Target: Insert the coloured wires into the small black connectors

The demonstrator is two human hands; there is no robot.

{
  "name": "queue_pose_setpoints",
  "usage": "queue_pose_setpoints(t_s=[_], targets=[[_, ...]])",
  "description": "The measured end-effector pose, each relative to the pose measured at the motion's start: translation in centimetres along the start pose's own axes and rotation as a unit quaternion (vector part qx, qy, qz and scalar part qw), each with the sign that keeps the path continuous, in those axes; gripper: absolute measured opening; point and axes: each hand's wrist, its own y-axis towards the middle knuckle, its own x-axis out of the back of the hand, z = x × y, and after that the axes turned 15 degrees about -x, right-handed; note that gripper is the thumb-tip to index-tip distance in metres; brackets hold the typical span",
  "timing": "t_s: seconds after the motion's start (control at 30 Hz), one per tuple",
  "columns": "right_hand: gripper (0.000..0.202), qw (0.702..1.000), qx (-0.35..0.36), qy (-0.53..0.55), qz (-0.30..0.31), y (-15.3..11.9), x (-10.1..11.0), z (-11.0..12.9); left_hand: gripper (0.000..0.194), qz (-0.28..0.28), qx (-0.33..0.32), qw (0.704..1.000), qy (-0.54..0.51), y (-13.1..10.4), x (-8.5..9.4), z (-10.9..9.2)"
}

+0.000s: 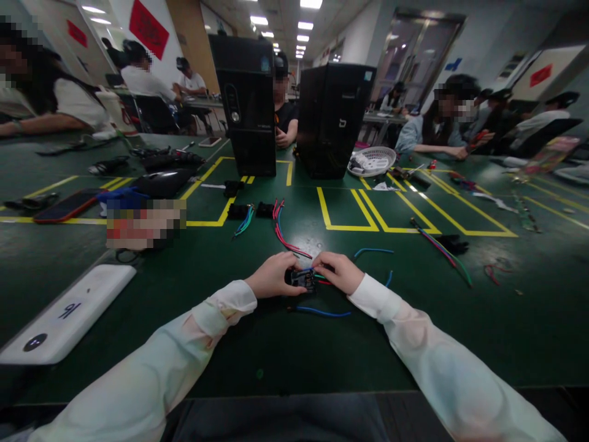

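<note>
My left hand (276, 274) is closed around a small black electrical part with metal contacts (304, 280), just above the green table (221, 350). Against its right side, my right hand (338, 270) pinches a blue wire (309, 268) between thumb and fingertips. Green and red wires come out of the part beneath my right fingers. A loose blue wire (324, 312) lies just in front of my hands, and another blue wire (373, 250) is to the right. Behind the part, a bundle of red and black wires (281, 233) runs from a black block (265, 210).
Two black computer towers (251, 110) (335, 120) stand at the back, with a person (288, 116) behind them. A white power bank-like device (87, 307) lies left. Right are a white basket (372, 161) and a wired part (453, 244). Yellow tape (352, 228) marks the table.
</note>
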Motion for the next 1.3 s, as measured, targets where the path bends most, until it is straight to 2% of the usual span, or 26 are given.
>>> queue_pose_setpoints(t_s=[0.17, 0.43, 0.6, 0.7, 0.9, 1.03, 1.3], targets=[[0.011, 0.999, -0.010, -0.039, -0.006, -0.4, 0.3, 0.8, 0.035, -0.008, -0.003, 1.000, 0.001, -0.2, 0.0, 0.1], [0.012, 0.999, 0.026, -0.008, 0.033, -0.3, 1.1, 0.6, 0.037, 0.003, -0.016, 1.000, 0.003, -0.4, -0.1, 0.4], [0.012, 0.999, 0.022, -0.021, -0.037, -0.2, 0.6, 0.3, 0.041, 0.038, -0.049, 0.998, 0.003, -0.5, 0.0, 0.6], [0.012, 0.997, 0.016, -0.032, -0.063, -0.3, 0.5, 0.3, 0.041, 0.032, -0.049, 0.998, 0.001, -0.5, -0.1, 0.7], [0.010, 0.999, 0.040, -0.021, -0.008, -0.6, 1.5, 0.9, 0.036, -0.011, -0.022, 1.000, 0.003, -0.3, -0.3, 0.3], [0.010, 0.998, 0.053, -0.015, 0.010, -0.7, 2.0, 1.2, 0.036, -0.013, -0.016, 1.000, 0.004, -0.2, -0.4, 0.3], [0.011, 0.997, 0.010, -0.048, -0.062, -0.4, 0.7, 0.3, 0.040, 0.029, -0.035, 0.999, -0.009, -0.3, -0.1, 0.6]])
